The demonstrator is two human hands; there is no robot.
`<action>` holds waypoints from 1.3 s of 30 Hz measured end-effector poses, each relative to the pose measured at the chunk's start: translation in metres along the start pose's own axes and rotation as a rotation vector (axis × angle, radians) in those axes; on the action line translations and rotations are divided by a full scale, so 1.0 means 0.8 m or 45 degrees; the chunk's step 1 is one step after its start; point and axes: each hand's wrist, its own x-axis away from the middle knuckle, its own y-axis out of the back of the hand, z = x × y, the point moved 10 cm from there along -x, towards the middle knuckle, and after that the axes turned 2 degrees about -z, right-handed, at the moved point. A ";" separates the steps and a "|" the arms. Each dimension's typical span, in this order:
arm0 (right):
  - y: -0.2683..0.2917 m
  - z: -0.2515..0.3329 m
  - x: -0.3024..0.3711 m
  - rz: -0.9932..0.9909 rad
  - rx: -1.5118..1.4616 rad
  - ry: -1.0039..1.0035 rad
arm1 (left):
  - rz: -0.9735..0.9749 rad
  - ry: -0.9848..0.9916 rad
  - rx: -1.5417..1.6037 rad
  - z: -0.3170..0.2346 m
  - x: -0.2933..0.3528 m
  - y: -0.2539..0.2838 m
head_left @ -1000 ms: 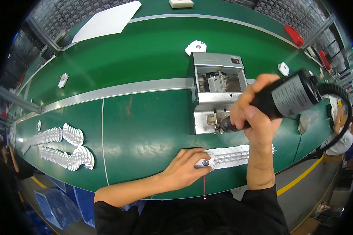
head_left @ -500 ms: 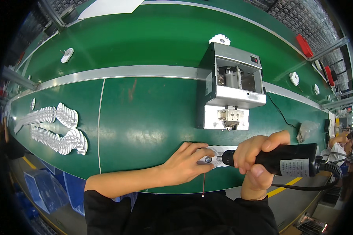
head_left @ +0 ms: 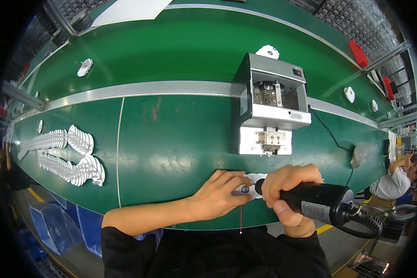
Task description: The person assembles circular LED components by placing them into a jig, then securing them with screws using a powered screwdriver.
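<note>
My right hand is wrapped round a black electric screwdriver, which lies tilted with its cable end to the right. Its nose meets a white plastic part on the green bench near the front edge. The tip itself is hidden by my fingers. Against the left side of that part presses my left hand, its fingers curved round it and holding it down. A small round grey piece shows between thumb and fingers. From the part a thin red wire hangs toward the front edge.
A silver screw feeder stands just beyond my hands. Rows of stacked white parts lie at the left. Beyond the metal rail, single white parts rest on a green belt. A clear plastic bag lies at right; a person sits beyond.
My right hand and the screwdriver have moved left, and the tool's rear end has swung nearer to me. My left hand keeps its place on the white part.
</note>
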 end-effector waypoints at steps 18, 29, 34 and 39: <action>0.054 0.031 -0.087 -0.307 -0.049 0.263 | 0.002 -0.052 -0.029 -0.004 0.000 -0.002; 0.024 0.030 -0.004 -0.173 -0.268 0.157 | -0.044 -0.065 -0.014 -0.001 0.001 0.002; 0.043 0.053 -0.021 -0.297 -0.215 0.387 | -0.025 -0.063 -0.029 -0.002 0.002 0.000; 0.053 0.056 -0.054 -0.318 -0.173 0.431 | -0.017 -0.058 -0.031 -0.002 0.002 0.000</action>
